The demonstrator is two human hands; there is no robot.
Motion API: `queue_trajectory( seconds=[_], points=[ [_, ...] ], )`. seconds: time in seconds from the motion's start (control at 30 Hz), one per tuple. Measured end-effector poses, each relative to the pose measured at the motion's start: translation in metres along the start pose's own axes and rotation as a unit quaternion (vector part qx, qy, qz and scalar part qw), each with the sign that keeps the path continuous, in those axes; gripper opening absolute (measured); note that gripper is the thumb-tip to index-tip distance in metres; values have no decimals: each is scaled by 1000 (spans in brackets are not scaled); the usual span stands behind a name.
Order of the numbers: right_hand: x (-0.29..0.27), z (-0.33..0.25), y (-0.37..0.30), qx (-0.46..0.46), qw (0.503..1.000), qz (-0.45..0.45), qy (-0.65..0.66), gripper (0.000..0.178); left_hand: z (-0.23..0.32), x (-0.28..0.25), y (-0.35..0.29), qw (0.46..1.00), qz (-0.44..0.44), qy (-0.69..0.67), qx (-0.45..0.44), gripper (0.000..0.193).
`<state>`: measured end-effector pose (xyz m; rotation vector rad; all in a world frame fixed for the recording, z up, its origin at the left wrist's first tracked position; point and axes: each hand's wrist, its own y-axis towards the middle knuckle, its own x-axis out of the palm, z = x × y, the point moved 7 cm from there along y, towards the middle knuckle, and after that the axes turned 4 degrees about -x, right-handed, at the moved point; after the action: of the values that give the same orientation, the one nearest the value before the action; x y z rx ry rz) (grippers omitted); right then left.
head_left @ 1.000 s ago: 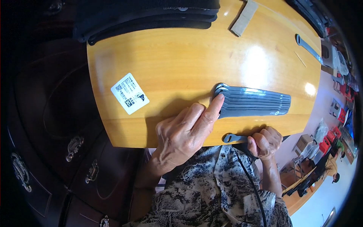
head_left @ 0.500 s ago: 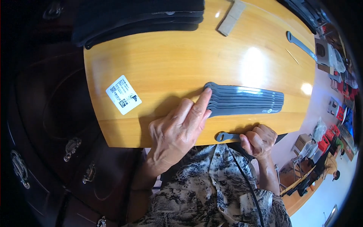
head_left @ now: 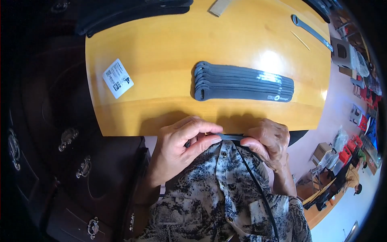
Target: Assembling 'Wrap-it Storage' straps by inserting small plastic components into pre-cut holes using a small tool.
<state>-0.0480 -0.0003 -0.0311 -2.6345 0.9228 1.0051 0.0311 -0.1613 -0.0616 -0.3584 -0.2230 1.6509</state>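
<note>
Both my hands hold one dark grey strap (head_left: 230, 137) in front of my chest, just below the near edge of the yellow wooden table (head_left: 161, 60). My left hand (head_left: 182, 145) pinches its left end between thumb and fingers. My right hand (head_left: 268, 142) grips its right end, and a thin black cord (head_left: 258, 181) runs down from there over my patterned shirt. On the table above my hands lies a stack of several flat dark grey straps (head_left: 242, 82), untouched.
A white label card (head_left: 117, 78) lies at the table's left. A single grey strap (head_left: 312, 31) and a thin stick (head_left: 300, 40) lie at the far right. A tan block (head_left: 219, 7) and black bags (head_left: 133, 14) sit at the far edge. Dark wooden drawers (head_left: 72, 161) stand to the left.
My left hand left the strap stack and came down to the table's near edge. It joined my right hand on the single strap, which is now held between both hands.
</note>
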Motion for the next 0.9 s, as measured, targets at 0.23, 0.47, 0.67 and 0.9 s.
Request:
queue_trajectory(
  seconds=[0.23,0.47,0.67,0.9],
  points=[
    [-4,15,-7,78,995,-54,9,28,-16,5,-11,974,33,-200,-99,9],
    [-37,58,-31,253,960,-21,115,22,-17,-7,-7,976,95,-183,-68,10],
    [-37,69,-51,345,909,41,229,16,-22,-17,-9,969,115,-215,-43,13],
    [-43,76,-54,364,892,95,250,17,-8,-25,-3,973,228,-14,37,20]
  ],
)
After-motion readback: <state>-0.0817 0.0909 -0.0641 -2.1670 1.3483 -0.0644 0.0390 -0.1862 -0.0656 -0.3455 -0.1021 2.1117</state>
